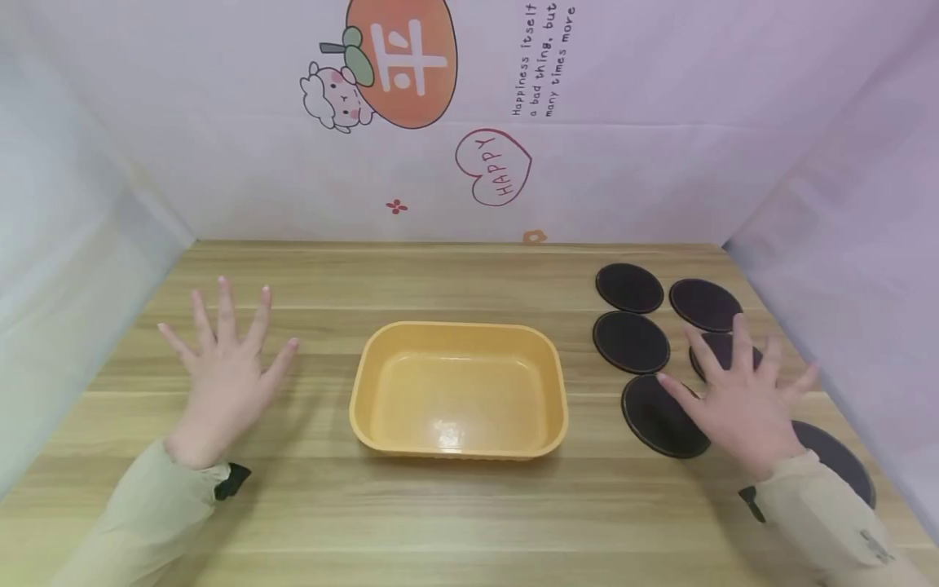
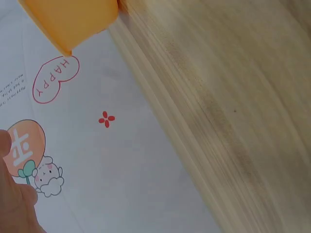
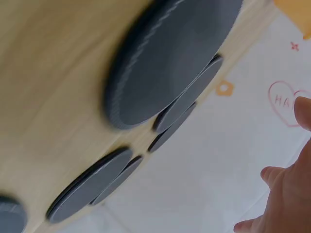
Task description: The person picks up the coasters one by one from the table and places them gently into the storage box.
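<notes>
An empty yellow plastic tub (image 1: 458, 391) sits mid-table; its corner (image 2: 73, 19) shows at the top of the left wrist view. Several dark round coasters (image 1: 631, 342) lie flat to its right, seen close up (image 3: 165, 63) in the right wrist view. My left hand (image 1: 220, 367) hovers open with fingers spread over bare wood left of the tub. My right hand (image 1: 741, 399) hovers open, fingers spread, above the coasters, partly covering two of them. Neither hand holds anything.
The wooden table (image 1: 455, 514) is boxed in by pale printed walls at the back (image 1: 469, 122) and both sides. One coaster (image 1: 836, 456) lies near the right wall, partly behind my right sleeve.
</notes>
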A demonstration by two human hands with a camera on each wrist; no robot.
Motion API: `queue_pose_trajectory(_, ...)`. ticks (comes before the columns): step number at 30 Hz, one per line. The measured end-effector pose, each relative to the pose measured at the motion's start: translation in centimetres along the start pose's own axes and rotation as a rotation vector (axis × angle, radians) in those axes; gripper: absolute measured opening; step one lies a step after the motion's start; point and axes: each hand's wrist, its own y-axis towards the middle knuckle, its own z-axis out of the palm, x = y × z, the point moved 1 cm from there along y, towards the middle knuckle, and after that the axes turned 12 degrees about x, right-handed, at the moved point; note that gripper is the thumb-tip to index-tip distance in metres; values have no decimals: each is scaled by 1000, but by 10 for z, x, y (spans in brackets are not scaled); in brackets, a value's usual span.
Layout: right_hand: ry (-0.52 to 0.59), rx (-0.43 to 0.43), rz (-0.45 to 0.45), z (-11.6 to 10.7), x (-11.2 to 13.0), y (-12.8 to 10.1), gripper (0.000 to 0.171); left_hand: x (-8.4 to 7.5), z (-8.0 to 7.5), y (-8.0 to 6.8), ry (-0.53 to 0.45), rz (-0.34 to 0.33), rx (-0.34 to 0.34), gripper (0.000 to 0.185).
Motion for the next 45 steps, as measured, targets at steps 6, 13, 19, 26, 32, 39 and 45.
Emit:
queue_pose_trajectory(6, 19, -37, 14, -5, -25, -3, 82, 3, -3, -7, -129, 27, -9, 77)
queue_pose_trajectory(13, -8, -9, 29, -11, -58, -8, 85, -4, -7, -4, -464, 49, 108, 90)
queue_pose_trajectory(19, 53, 115, -40, -8, -99, -7, 97, -13, -4, 4, -723, 51, 290, 91)
queue_pose_trajectory(26, 65, 199, -182, 7, -140, -13, 120, -26, 11, 10, -901, 130, 388, 90)
queue_pose_trajectory(32, 50, 306, -200, 19, -156, -17, 116, -31, 22, 13, -947, 170, 448, 91)
queue_pose_trajectory(39, 109, 349, -216, 27, -161, -22, 115, -32, 32, 18, -1010, 179, 491, 89)
queue_pose_trajectory(45, 87, 341, -208, 27, -162, -25, 116, -34, 37, 19, -1017, 168, 491, 88)
